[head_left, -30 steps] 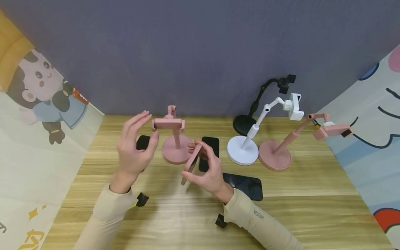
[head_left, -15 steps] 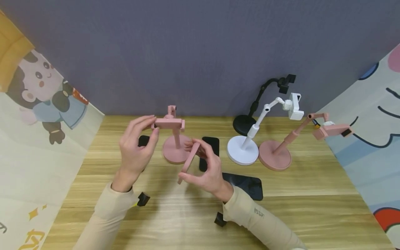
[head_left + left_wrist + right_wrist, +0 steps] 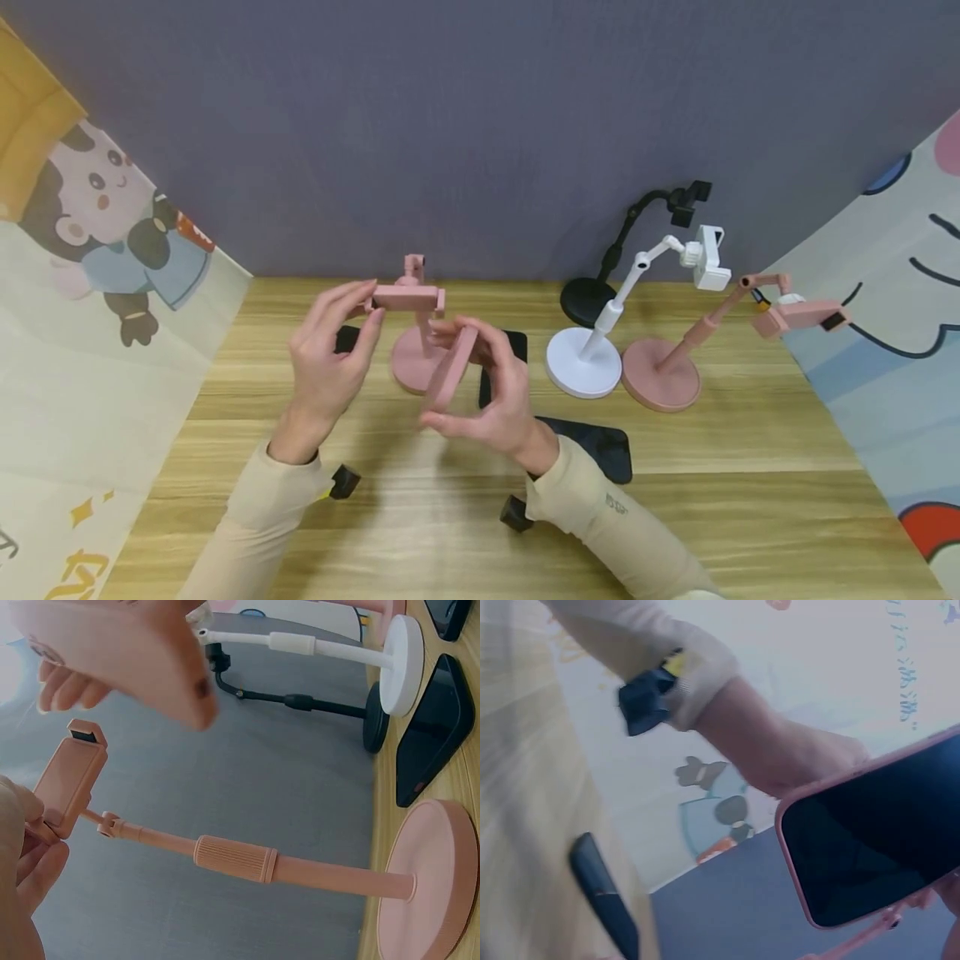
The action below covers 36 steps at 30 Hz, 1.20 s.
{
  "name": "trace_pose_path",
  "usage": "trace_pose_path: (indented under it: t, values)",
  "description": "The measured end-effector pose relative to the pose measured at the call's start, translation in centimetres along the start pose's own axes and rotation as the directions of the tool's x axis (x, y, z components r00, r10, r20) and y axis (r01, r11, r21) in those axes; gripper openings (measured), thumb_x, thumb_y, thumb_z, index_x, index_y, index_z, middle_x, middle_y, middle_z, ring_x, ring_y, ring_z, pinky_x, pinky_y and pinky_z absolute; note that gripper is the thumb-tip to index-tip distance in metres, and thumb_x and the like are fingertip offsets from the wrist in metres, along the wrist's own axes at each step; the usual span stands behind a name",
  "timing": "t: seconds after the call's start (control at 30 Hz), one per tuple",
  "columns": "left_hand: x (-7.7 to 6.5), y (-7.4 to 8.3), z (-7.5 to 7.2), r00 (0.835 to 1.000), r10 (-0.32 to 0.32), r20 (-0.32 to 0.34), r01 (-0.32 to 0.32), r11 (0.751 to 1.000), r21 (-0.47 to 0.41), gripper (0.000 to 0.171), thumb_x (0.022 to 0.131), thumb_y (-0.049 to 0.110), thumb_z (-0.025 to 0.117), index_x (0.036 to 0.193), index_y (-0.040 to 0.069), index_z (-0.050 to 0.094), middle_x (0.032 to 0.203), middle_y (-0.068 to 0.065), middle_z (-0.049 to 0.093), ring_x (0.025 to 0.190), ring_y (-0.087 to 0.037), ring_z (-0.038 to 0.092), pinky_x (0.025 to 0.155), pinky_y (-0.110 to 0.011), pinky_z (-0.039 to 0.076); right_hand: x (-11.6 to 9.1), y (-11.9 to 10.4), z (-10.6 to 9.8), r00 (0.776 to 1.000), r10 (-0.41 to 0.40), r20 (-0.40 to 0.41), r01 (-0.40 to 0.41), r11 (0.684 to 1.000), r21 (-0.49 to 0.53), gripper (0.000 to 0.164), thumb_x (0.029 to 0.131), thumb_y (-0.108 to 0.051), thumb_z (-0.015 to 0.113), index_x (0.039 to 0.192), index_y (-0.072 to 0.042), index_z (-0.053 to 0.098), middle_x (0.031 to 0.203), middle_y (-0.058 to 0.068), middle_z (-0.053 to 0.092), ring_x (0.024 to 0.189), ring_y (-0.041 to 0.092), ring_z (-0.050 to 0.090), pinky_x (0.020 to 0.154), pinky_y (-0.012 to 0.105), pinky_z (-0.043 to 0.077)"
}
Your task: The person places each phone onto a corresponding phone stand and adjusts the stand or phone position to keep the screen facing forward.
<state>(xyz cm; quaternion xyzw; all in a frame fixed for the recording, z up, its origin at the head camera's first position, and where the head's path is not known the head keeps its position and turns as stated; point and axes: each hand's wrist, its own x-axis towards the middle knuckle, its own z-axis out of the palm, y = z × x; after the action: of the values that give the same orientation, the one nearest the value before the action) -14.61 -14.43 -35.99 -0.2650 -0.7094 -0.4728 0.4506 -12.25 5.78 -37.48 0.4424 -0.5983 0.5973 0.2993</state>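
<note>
In the head view a pink phone stand [image 3: 411, 367] stands at the left of the group, its clamp [image 3: 405, 297] level at the top. My left hand [image 3: 322, 362] pinches the clamp's left end between thumb and fingers. To the right, my right hand [image 3: 498, 396] holds a pink smartphone [image 3: 453, 367] by its edges, tilted in the air in front of the stand. The left wrist view has the phone's pink back [image 3: 127, 652] above the clamp [image 3: 71, 780], apart from it. Its dark screen [image 3: 877, 832] shows in the right wrist view.
A black stand [image 3: 587, 300], a white stand [image 3: 583, 362] and another pink stand [image 3: 660, 375] stand at the right. Dark phones lie on the wooden table, one [image 3: 603, 450] beside my right wrist, another [image 3: 517, 346] behind my right hand. A grey panel [image 3: 480, 142] rises behind.
My left hand has moved right onto the clamp's end and taken hold of it. My right hand has shifted the pink phone slightly left and up, turning it.
</note>
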Motion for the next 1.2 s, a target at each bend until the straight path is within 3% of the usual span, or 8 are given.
trace_pose_path:
  t: [0.33, 0.63, 1.0, 1.2]
  values:
    - [-0.1, 0.2, 0.1, 1.0, -0.008, -0.013, 0.008, 1.0, -0.009, 0.027, 0.092, -0.005, 0.073, 0.118, -0.01, 0.071, 0.114, -0.026, 0.07, 0.092, -0.027, 0.069, 0.091, -0.024, 0.058, 2.4, -0.2, 0.2, 1.0, -0.013, 0.027, 0.012, 0.999, 0.041, 0.091, 0.086, -0.043, 0.082, 0.139, 0.017, 0.041, 0.127, 0.034, 0.062, 0.111, 0.039, 0.069, 0.092, 0.049, 0.06]
    - [-0.2, 0.3, 0.4, 0.999, -0.018, -0.038, 0.017, 1.0, -0.019, 0.034, 0.083, -0.018, 0.073, 0.116, -0.011, 0.072, 0.111, -0.027, 0.07, 0.093, -0.022, 0.068, 0.09, -0.023, 0.058, 3.4, 0.3, 0.6, 0.997, -0.067, 0.041, 0.065, 0.997, 0.043, 0.089, 0.085, -0.039, 0.085, 0.138, 0.017, 0.041, 0.129, 0.035, 0.06, 0.119, 0.037, 0.067, 0.094, 0.048, 0.06]
    - [-0.3, 0.2, 0.3, 0.999, -0.005, -0.036, 0.005, 1.0, 0.018, 0.026, 0.09, -0.008, 0.073, 0.115, -0.011, 0.072, 0.111, -0.025, 0.072, 0.086, -0.032, 0.069, 0.086, -0.02, 0.056, 4.8, 0.5, 0.6, 0.993, -0.104, 0.059, 0.104, 0.995, -0.003, 0.089, 0.086, -0.04, 0.084, 0.137, 0.019, 0.04, 0.13, 0.034, 0.06, 0.119, 0.037, 0.067, 0.091, 0.045, 0.061]
    - [-0.3, 0.3, 0.3, 0.999, -0.006, -0.033, 0.007, 1.0, 0.025, 0.029, 0.086, -0.013, 0.073, 0.115, -0.01, 0.073, 0.11, -0.025, 0.072, 0.084, -0.033, 0.069, 0.086, -0.018, 0.055, 5.3, 0.4, 0.6, 0.993, -0.101, 0.063, 0.102, 0.995, -0.019, 0.088, 0.086, -0.041, 0.083, 0.136, 0.018, 0.04, 0.13, 0.033, 0.06, 0.119, 0.038, 0.066, 0.091, 0.045, 0.062]
